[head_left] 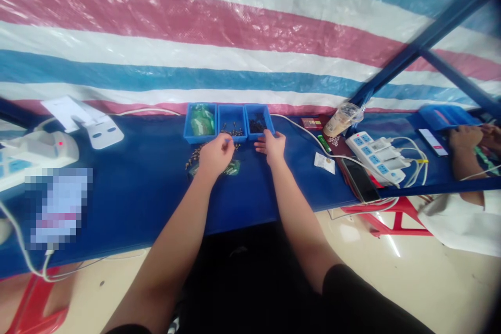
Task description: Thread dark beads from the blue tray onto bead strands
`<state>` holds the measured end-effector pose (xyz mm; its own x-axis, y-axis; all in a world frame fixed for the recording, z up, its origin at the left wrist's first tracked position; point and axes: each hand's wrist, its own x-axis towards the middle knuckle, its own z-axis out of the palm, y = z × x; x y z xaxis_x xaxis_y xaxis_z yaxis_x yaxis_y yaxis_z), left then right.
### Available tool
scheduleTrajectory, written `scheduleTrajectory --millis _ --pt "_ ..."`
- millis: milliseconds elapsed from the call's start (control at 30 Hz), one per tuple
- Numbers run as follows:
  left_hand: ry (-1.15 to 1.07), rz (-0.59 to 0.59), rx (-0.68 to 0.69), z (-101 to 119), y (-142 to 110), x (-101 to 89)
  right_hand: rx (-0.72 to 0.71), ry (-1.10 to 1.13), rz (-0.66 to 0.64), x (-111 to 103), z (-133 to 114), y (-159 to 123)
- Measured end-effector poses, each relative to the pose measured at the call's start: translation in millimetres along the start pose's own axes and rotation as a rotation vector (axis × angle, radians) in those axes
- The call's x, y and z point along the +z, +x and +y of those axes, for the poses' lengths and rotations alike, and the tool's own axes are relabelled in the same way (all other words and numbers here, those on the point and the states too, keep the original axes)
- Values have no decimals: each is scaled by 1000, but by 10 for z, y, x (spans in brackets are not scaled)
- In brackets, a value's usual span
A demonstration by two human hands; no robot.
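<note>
My left hand (217, 155) is closed, fingertips pinched together, over a pile of small brass-and-dark parts (193, 156) on the blue table; whatever is in the pinch is too small to name. Beneath and beside it lies a green plastic bag (234, 168). My right hand (273, 145) has its fingers apart at the front edge of the right blue bin (267, 115), which contains small black parts (257, 124). Between the hands stands the middle blue bin (231, 110) with a few brass-coloured pieces inside. The left blue bin (187, 128) contains a green bag (202, 120).
Power strips (376, 156) with cables stand to the right, near a plastic drink cup (341, 120), a dark phone (362, 180) and a small white packet (324, 163). A white stand (102, 130) is at left. Another person's hands (467, 138) are at far right.
</note>
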<state>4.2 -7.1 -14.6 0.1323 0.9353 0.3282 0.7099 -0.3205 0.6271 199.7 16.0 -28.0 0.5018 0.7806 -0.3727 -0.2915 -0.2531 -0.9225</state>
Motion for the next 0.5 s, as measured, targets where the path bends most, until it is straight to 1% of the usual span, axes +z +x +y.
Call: scheduleTrajectory --millis 67,100,233,333,500 --pt "-14 -59 31 -6 -4 -12 27 33 -51 14 5 -10" --pt "-25 -99 50 -13 -4 -18 14 38 -56 23 11 -16" --pt "-33 -266 138 -55 -3 -39 -82 -13 3 53 55 -37" --pt "-13 -320 170 -83 -7 -36 -78 -60 -5 57 72 -36" --pt "28 -378 213 -112 -8 -16 -90 -35 -24 54 73 -23"
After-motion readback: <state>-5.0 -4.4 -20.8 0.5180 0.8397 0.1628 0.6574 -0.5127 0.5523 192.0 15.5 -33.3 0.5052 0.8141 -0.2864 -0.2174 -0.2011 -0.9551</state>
